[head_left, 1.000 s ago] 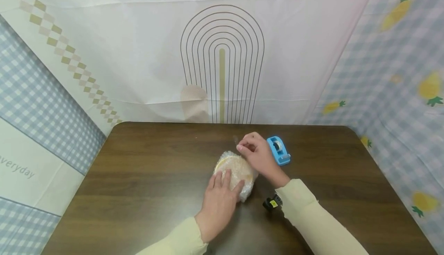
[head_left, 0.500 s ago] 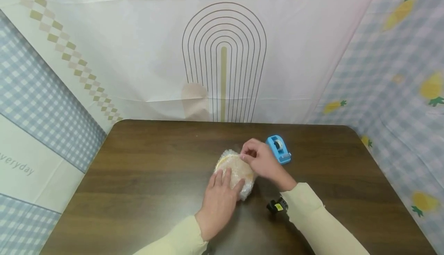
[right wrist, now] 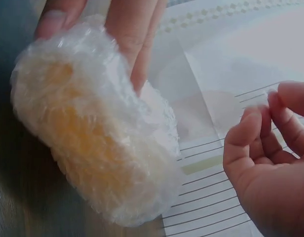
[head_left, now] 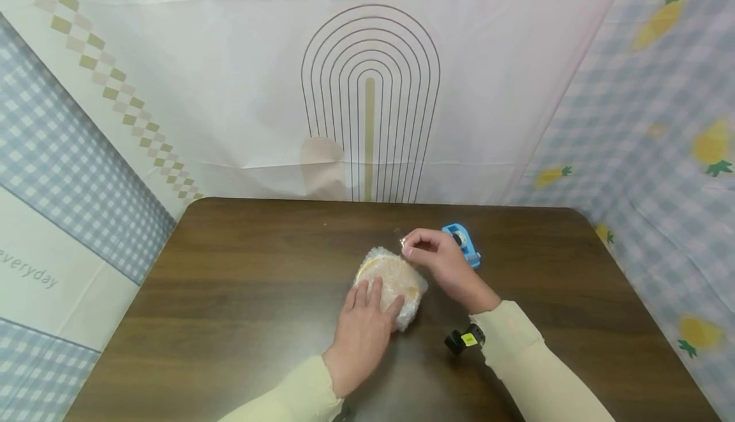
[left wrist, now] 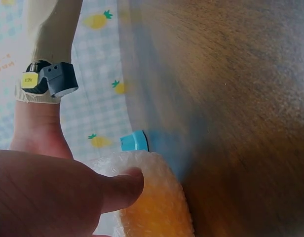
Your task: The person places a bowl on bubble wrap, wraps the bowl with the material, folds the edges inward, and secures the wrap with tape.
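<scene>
A round, yellowish thing wrapped in bubble wrap (head_left: pixel 396 278) lies on the table in the head view. My left hand (head_left: pixel 362 339) rests on it with fingers spread over the top; in the left wrist view its thumb (left wrist: pixel 123 190) lies against the bubble wrap (left wrist: pixel 157 197). Beyond the bundle's upper right edge, my right hand (head_left: pixel 445 262) pinches a small piece of clear tape (head_left: pixel 402 241) between thumb and index finger. The right wrist view shows this hand (right wrist: pixel 270 148) apart from the bubble-wrapped bundle (right wrist: pixel 97 138). What exactly is inside the wrap cannot be made out.
Just behind the right hand stands a blue tape dispenser (head_left: pixel 472 253), partly covered by it. The brown wooden table (head_left: pixel 241 294) is bounded by a patterned cloth (head_left: pixel 258 90) at the back. A black camera (head_left: pixel 464 339) is strapped at the right wrist.
My right hand dipped to the bundle's upper right edge half a second ago and has since drawn away to the right, now overlapping the dispenser. My left hand stays put on the bundle.
</scene>
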Available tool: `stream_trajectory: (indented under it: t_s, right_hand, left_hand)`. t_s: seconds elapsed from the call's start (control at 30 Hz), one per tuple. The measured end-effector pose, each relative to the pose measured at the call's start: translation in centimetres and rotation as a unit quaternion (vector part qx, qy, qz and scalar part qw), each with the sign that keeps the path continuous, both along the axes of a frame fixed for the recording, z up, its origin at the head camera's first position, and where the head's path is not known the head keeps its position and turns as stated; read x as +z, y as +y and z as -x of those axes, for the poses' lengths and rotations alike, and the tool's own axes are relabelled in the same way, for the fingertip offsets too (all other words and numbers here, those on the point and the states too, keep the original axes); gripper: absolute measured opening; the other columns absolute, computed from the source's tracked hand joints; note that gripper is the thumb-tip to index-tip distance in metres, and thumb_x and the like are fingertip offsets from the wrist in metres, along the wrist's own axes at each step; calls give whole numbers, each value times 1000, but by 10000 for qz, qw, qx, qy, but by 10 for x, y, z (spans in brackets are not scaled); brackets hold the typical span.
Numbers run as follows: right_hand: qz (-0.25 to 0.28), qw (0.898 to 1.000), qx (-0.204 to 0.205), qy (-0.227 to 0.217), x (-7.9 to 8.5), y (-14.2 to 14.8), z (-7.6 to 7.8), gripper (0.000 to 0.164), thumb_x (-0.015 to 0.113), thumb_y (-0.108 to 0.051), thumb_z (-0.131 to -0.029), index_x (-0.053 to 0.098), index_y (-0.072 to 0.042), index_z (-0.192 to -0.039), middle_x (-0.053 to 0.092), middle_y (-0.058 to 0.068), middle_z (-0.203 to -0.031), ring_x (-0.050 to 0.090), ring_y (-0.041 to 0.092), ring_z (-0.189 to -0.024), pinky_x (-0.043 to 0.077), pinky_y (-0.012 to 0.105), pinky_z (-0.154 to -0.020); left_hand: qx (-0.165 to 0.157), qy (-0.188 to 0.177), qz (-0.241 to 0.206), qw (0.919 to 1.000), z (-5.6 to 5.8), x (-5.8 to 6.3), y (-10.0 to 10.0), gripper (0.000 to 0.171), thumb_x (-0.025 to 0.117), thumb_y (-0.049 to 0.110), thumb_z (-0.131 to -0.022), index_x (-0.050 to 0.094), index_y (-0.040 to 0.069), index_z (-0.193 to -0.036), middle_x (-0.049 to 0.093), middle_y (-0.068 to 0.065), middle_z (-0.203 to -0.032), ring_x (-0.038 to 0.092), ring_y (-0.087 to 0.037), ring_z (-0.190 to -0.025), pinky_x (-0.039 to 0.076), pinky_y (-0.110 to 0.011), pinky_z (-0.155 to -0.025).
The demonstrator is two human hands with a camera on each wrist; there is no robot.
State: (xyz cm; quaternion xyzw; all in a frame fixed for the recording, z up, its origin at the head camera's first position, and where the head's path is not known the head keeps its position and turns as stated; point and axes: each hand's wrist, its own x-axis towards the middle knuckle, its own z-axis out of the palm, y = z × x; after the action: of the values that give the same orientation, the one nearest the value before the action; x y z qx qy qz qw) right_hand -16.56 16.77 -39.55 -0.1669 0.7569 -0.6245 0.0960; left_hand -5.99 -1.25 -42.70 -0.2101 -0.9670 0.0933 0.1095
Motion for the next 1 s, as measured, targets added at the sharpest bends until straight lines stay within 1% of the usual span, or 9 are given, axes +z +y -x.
stream_trajectory:
  t_s: [0.07, 0.17, 0.23, 0.3, 0.4, 0.5, 0.7, 0.9, 1.0]
  right_hand:
    - [148, 9996, 81, -211, 0, 1, 0, 9, 64, -8, -101, 67, 0, -98, 66, -2, -89, 62, 14, -82, 58, 28, -76]
    - [84, 9990, 109, -415, 0, 1, 0, 11, 65, -7, -101, 66, 4, -102, 63, 1, -82, 59, 14, -73, 58, 28, -70]
    - [-272, 9986, 77, -443, -1, 0, 0, 13, 66, -5, -100, 67, 7, -102, 63, 3, -79, 59, 15, -69, 56, 27, -64]
    - [-849, 9954, 37, -438, -3, -2, 0, 10, 68, -3, -98, 71, 6, -99, 64, 6, -76, 59, 16, -65, 55, 27, -59]
    - [-1838, 9825, -34, -287, -8, -8, 0, 7, 70, -5, -96, 76, -1, -93, 67, 7, -74, 59, 17, -62, 54, 28, -56]
    - [-2512, 9678, -121, -46, -12, -15, 1, 9, 72, -7, -96, 78, -7, -89, 68, 5, -74, 60, 16, -62, 54, 28, -56]
    - [-3132, 9484, -250, 421, -14, -27, 6, 8, 74, -7, -94, 77, -8, -87, 70, 4, -77, 59, 17, -67, 53, 28, -58]
    - [-3689, 9261, -550, 561, -18, -34, 8, 5, 78, -10, -92, 78, -7, -88, 72, 6, -81, 59, 18, -69, 54, 26, -61]
    - [-3787, 9215, -637, 579, -18, -37, 8, 5, 77, -11, -93, 77, -7, -89, 71, 5, -79, 59, 17, -68, 52, 26, -61]
  left_hand:
    - [-3, -27, -1, 10000, 0, 0, 0, 47, 71, 52, -92, 65, 41, -138, 65, -10, -145, 66, -30, -130, 53, -42, -110]
    - [6, -48, -14, 10000, 0, -1, 1, 47, 70, 52, -93, 65, 41, -138, 65, -11, -145, 66, -30, -130, 53, -42, -110]
    - [19, -44, -2, 10000, 0, -1, 1, 47, 70, 52, -93, 65, 41, -138, 65, -10, -145, 66, -30, -130, 53, -42, -110]
    - [32, -14, -7, 10000, 0, -2, 2, 46, 70, 52, -93, 65, 41, -137, 66, -10, -144, 66, -30, -130, 53, -41, -109]
    - [37, 38, -20, 10000, 0, -2, 2, 45, 70, 52, -93, 66, 41, -136, 67, -10, -142, 67, -30, -129, 53, -41, -109]
    - [53, 60, -10, 10000, -1, -2, 2, 45, 70, 52, -93, 66, 41, -136, 68, -10, -141, 67, -29, -129, 52, -41, -109]
    - [54, 23, 137, 9999, -2, -2, 2, 46, 71, 52, -93, 64, 42, -138, 68, -8, -141, 66, -28, -130, 52, -40, -109]
    - [19, 112, 160, 9998, -1, -4, 3, 44, 70, 50, -94, 64, 42, -138, 69, -8, -140, 65, -27, -131, 50, -41, -111]
    - [30, 76, 178, 9998, -1, -4, 4, 44, 70, 49, -95, 64, 42, -138, 69, -8, -140, 65, -28, -131, 51, -41, -111]
